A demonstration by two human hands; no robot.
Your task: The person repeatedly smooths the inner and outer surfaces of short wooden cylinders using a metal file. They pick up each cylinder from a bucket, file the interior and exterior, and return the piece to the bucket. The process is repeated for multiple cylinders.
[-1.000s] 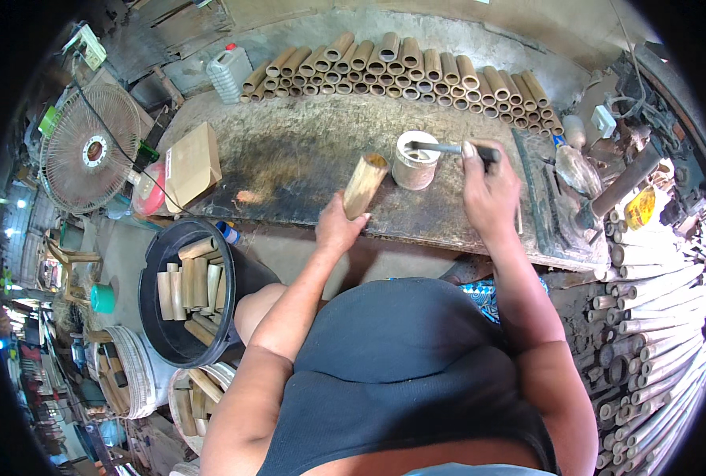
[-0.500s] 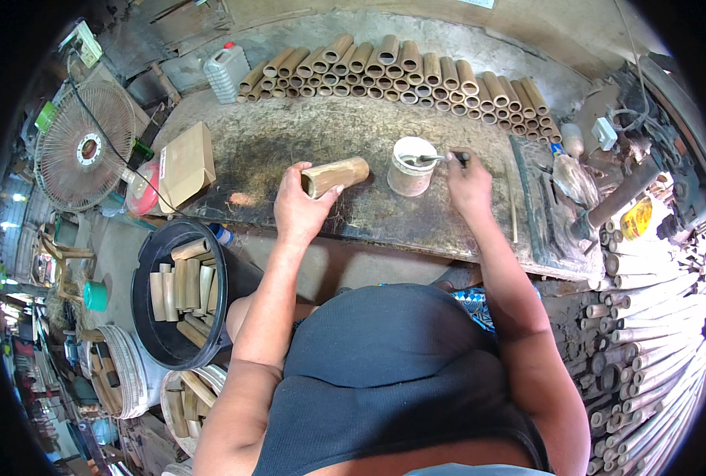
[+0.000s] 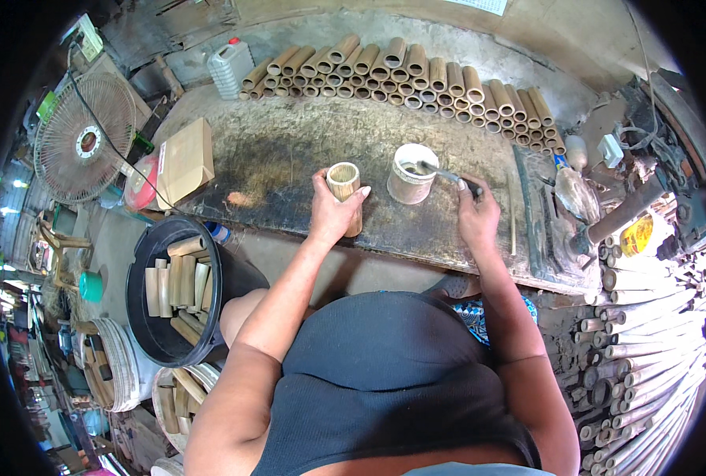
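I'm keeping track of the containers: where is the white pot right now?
In the head view, the white pot stands on the worktable, slightly right of centre, between the bamboo tube held in the left hand and the right hand.

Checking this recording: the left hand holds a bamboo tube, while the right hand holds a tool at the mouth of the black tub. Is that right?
Not quite. In the head view, the left hand holds a bamboo tube, while the right hand holds a tool at the mouth of the white pot, not the black tub.
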